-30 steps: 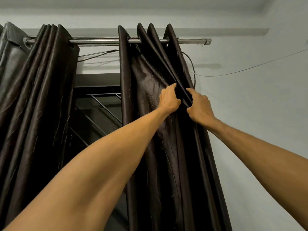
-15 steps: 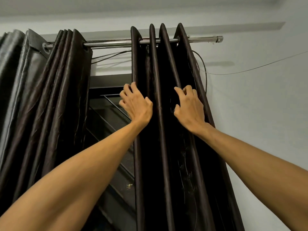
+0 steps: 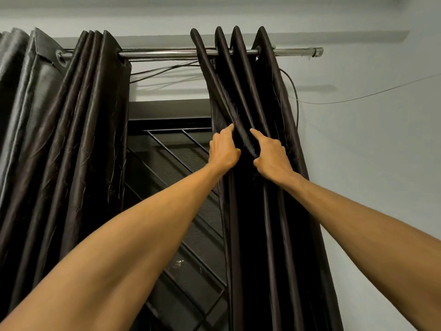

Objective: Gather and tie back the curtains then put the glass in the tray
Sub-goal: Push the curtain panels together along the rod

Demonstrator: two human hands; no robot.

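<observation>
Two dark brown curtains hang by eyelets from a metal rod (image 3: pixel 167 53). The right curtain (image 3: pixel 269 211) is bunched into narrow folds near the rod's right end. My left hand (image 3: pixel 224 149) grips its leftmost folds from the left side. My right hand (image 3: pixel 272 156) grips the neighbouring folds from the right, so a ridge of fabric is squeezed between both hands. The left curtain (image 3: pixel 59 139) hangs gathered at the left. No glass or tray is in view.
Between the curtains a dark window (image 3: pixel 176 187) with a diagonal metal grille shows. Thin cables (image 3: pixel 358 97) run along the pale wall to the right and behind the rod. The ceiling is close above.
My left hand has moved right from the curtain's left edge and closed on the folds beside my right hand. The folds are pressed closer together, and the view has shifted a little to the left.
</observation>
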